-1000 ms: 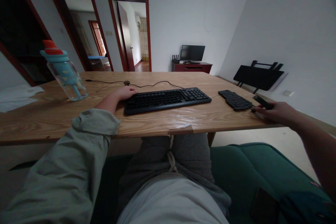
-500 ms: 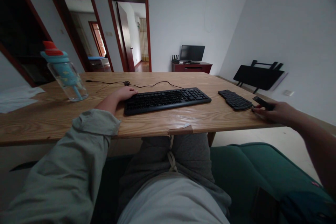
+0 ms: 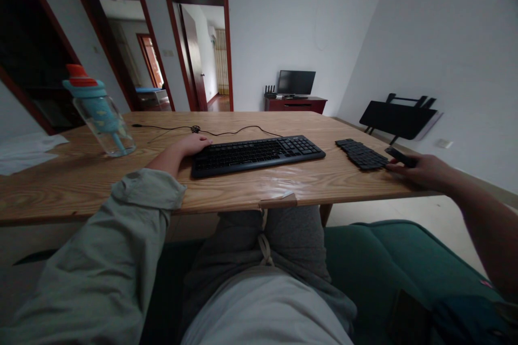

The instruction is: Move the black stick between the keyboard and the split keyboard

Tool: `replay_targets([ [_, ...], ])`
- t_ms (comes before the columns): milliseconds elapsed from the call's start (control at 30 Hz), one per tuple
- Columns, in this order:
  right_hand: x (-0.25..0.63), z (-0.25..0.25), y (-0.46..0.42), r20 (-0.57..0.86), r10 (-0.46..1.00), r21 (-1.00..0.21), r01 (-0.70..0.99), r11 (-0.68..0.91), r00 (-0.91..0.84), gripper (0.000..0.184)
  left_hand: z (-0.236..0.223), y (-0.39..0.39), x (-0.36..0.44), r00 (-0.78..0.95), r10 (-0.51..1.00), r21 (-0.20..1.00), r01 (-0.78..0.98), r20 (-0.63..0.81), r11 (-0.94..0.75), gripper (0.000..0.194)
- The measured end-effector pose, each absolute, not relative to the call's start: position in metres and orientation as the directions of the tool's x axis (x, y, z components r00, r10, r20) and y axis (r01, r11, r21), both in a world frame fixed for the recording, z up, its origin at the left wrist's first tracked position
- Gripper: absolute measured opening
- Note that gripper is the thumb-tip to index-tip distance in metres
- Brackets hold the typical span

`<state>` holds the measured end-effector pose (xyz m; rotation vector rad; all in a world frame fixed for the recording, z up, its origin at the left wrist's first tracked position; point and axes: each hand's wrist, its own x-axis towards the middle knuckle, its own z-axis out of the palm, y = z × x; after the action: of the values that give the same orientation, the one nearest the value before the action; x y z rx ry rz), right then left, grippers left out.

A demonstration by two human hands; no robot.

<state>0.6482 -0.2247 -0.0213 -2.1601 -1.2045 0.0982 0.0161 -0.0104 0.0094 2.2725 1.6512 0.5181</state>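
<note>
A black keyboard [image 3: 259, 156] lies slightly slanted on the wooden table [image 3: 226, 194]. My left hand [image 3: 194, 145] holds its upper left corner, with the fingers closed against the edge. To the right of the keyboard, loose black keycaps [image 3: 361, 154] are laid close together in rows. At their near right end is my right hand [image 3: 423, 170], closed around a small dark stick-like tool [image 3: 401, 157] whose exact kind I cannot make out. The right fingertips are beside the last keycaps; whether they touch one is unclear.
A thin black cable [image 3: 238, 132] runs behind the keyboard. On the left stand a clear bottle [image 3: 103, 118] with a red and blue lid and some white tissue [image 3: 28, 152]. Brown tape [image 3: 279, 201] covers part of the table's front edge. A green seat [image 3: 388, 259] is below.
My right hand and the dark tool have shifted slightly left, towards the keycaps. My left hand and the keyboard have stayed in place.
</note>
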Motion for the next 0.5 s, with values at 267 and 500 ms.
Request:
replay_targets([
  [267, 0.679, -0.018, -0.228, 0.148, 0.791, -0.441, 0.755, -0.485, 0.594, 0.018, 0.007, -0.007, 0.016, 0.273, 0.956, 0.406, 0.866, 0.105, -0.292, 0.033],
  [500, 0.677, -0.023, -0.225, 0.013, 0.799, -0.431, 0.724, -0.538, 0.601, 0.029, 0.005, -0.005, 0.014, 0.294, 0.950, 0.385, 0.868, 0.108, -0.312, 0.034],
])
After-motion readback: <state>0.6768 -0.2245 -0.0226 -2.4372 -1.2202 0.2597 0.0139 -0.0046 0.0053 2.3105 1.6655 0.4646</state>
